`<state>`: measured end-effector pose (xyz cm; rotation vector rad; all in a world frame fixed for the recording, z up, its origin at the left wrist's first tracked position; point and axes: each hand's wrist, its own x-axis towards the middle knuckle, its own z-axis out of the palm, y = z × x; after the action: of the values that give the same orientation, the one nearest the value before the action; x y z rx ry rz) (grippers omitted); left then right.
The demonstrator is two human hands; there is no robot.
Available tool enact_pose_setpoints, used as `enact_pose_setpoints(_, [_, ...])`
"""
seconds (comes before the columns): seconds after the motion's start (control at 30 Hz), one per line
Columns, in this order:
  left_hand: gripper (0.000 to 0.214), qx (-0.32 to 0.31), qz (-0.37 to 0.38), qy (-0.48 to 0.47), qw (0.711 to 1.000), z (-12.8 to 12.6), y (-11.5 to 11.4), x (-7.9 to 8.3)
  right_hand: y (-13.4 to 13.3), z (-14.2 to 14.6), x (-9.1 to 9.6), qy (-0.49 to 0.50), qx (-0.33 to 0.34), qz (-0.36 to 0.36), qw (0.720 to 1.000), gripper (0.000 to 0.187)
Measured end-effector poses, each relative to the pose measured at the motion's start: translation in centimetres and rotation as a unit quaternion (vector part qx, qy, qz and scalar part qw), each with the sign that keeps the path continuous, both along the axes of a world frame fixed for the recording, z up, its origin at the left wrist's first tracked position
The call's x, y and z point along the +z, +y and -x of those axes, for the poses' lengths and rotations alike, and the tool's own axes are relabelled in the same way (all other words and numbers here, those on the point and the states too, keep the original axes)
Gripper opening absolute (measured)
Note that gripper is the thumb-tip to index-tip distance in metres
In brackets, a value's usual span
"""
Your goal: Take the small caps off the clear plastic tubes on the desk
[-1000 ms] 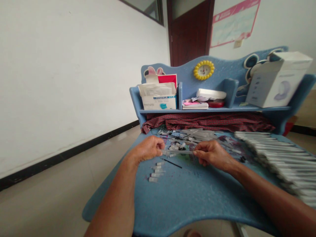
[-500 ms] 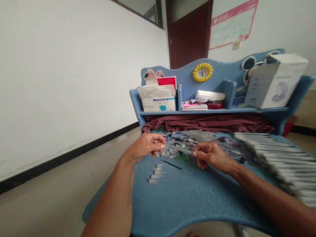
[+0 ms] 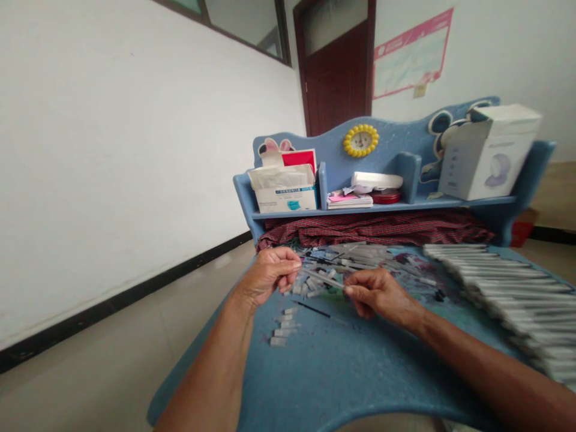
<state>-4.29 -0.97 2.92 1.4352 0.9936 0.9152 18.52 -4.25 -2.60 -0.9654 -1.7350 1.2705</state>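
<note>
Over the blue table (image 3: 351,372), the left hand (image 3: 270,277) and right hand (image 3: 382,295) were pinched, thumb to fingers, on opposite ends of a clear tube (image 3: 322,278). From level, it had been tipped down toward the right fingertips, suggesting mid-adjustment; small caps (image 3: 278,341) were left nearer than the left fingers.

Translucent tube (image 3: 323,278), level earlier, now slanting down toward the right hand (image 3: 378,295), more window (image 3: 243,27) showing at top

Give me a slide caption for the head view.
Left hand and right hand hold a slender translucent tube between them above a blue desk, with pale tubes lined up at right.
</note>
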Motion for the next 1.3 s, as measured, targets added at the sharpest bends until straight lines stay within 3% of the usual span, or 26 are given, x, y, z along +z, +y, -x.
enact_pose_setpoints(0.47, [0.019,0.017,-0.019,0.056,0.998,-0.9,-0.2,1.1,0.5,0.5,-0.3,-0.005,-0.031,-0.078,0.996,0.018])
enact_pose_setpoints(0.63, [0.017,0.049,-0.018,0.051,0.997,-1.6,0.4,1.3,1.6,0.2,-0.3,-0.082,-0.050,-0.155,0.983,0.017])
enact_pose_setpoints(0.73, [0.015,0.062,-0.019,0.059,0.996,-1.9,0.6,1.3,1.5,-0.1,0.4,-0.195,-0.067,-0.217,0.954,0.017])
enact_pose_setpoints(0.93, [0.018,0.055,-0.017,0.064,0.996,-2.1,0.5,1.1,0.7,-0.6,2.5,-0.392,-0.091,-0.299,0.865,0.028])
enact_pose_setpoints(1.17, [0.025,0.009,-0.013,0.098,0.995,-2.6,0.0,1.2,0.3,-1.7,6.3,-0.543,-0.037,-0.311,0.779,0.023])
enact_pose_setpoints(1.3, [0.024,0.003,-0.065,0.162,0.985,-2.4,0.3,1.2,-0.9,-5.3,8.3,-0.608,-0.038,-0.311,0.729,0.021])
